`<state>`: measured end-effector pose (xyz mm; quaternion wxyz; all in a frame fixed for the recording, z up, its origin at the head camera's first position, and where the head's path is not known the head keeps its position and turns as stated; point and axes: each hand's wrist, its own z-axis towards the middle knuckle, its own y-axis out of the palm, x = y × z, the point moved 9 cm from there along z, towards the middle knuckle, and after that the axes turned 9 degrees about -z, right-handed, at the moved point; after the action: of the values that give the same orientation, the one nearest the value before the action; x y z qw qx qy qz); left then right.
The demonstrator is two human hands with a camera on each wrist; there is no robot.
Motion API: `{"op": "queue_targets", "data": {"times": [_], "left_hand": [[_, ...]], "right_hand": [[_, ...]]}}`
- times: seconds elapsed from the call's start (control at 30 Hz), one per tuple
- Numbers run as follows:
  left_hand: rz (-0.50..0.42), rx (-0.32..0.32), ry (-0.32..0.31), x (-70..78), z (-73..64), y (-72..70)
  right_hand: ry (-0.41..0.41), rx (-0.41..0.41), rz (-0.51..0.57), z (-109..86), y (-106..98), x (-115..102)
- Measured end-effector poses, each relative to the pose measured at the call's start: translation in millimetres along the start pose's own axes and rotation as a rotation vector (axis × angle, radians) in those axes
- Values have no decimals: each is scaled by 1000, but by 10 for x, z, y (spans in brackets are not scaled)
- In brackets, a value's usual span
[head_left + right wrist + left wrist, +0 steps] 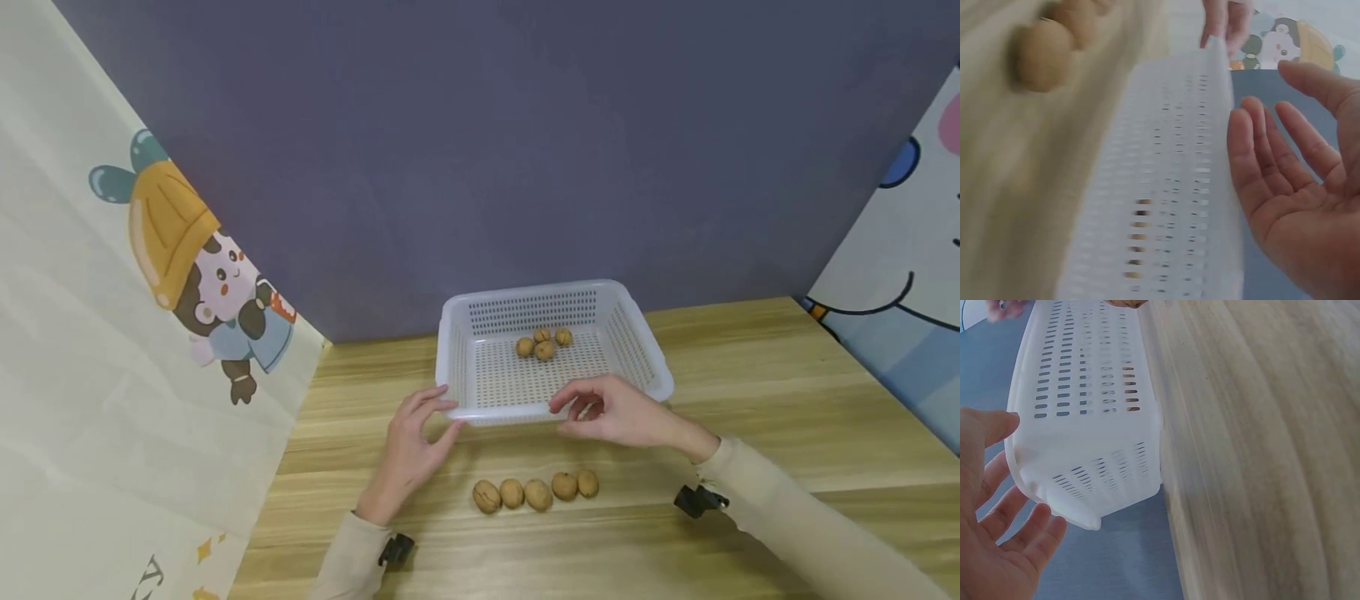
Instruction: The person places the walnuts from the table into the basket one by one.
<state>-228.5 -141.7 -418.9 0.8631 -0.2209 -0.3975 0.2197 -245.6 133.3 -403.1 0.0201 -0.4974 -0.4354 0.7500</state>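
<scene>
1. Background: dark blue-grey wall, with wood-grain table below; the table's near edge is cut off.
2. Left: pale sheet printed with a cartoon figure in a yellow hard hat; lettering at the bottom runs out of frame.
3. Left hand: at the basket's near left corner, fingers spread and gently bent, thumb well apart from them. Cannot tell how firmly they touch the rim. Left sleeve cut off; small black device at the wrist.
4. White basket, slotted, on the table against the wall; its near outer side is mostly hidden in the head view.
5. Row of walnuts, five, on the table in front of the basket; blurred and partly cut off in the right wrist view.
6. Four walnuts, clustered inside the basket; wrist views show only brown glimpses through slots.
7. Right hand: blocks part of the near rim; fingers loosely curved, thumb apart, nothing held. Right sleeve cut off.
8. Right: printed panel, its drawing cropped.
</scene>
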Motion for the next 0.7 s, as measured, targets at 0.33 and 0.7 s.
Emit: {"op": "queue_targets", "data": {"times": [0.33, 0.7], "left_hand": [[1, 10, -7, -9, 5, -18], [-4, 14, 9, 16, 3, -16]], "right_hand": [[-30, -84, 37, -246, 436, 171], [8, -104, 39, -357, 621, 418]]}}
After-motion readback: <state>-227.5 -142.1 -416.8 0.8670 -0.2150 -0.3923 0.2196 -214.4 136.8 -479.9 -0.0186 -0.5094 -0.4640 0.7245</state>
